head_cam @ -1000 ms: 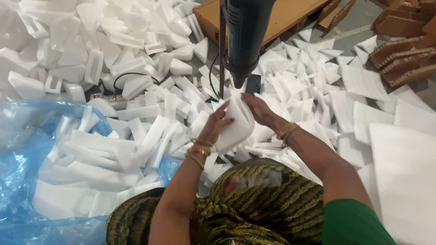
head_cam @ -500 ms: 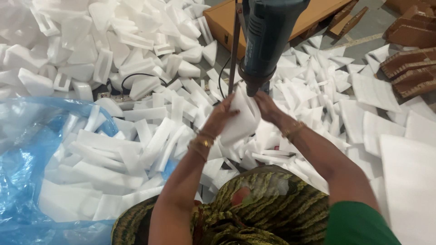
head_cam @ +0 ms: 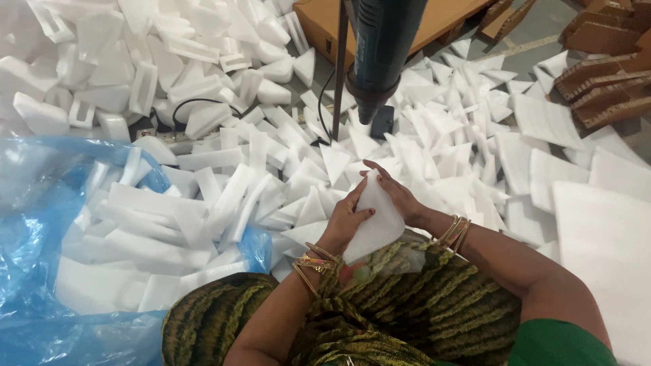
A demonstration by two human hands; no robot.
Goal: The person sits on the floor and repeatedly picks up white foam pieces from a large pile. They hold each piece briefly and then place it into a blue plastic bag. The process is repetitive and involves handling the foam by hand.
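Note:
Both of my hands hold one folded white foam piece (head_cam: 375, 224) in front of my lap. My left hand (head_cam: 347, 220) grips its left side, fingers pressed on the foam. My right hand (head_cam: 395, 193) covers its upper right edge. The piece sits below the nozzle of a dark teal heat gun (head_cam: 381, 51) that hangs pointing down on a thin upright rod (head_cam: 338, 74). Gold bangles show on both wrists. My lap is covered in green and yellow patterned cloth (head_cam: 407, 298).
Loose white foam triangles and strips (head_cam: 468, 135) cover the floor. A blue plastic bag (head_cam: 41, 203) at the left holds several long foam strips. Flat foam sheets (head_cam: 603, 230) lie at the right; brown cardboard pieces (head_cam: 610, 68) sit at the far right, a cardboard box (head_cam: 447, 13) beyond the gun.
My hands have drawn the foam piece down and back from the heat gun's nozzle toward my lap. Both hands still hold it.

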